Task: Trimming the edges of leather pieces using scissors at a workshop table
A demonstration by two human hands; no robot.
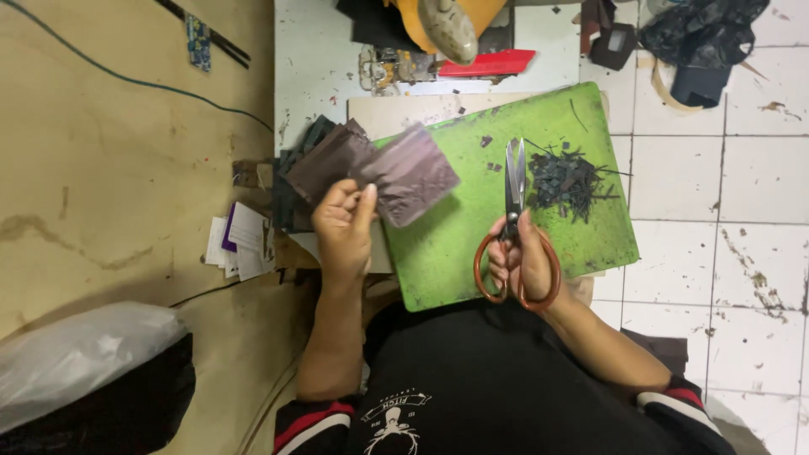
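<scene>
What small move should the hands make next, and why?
Probably bring the dark piece in the left hand over to the scissors, or open the blades first. The right hand holds them closed above the green board, apart from the piece, and a pile of trimmings suggests cutting.

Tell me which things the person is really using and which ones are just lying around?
Being used:
- dark leather piece in the left hand
- scissors, blades shut, in the right hand
- green cutting board
- pile of dark scraps on the board

Just lying about:
- paper cards
- red flat thing
- plastic bag
- blue cable
</scene>
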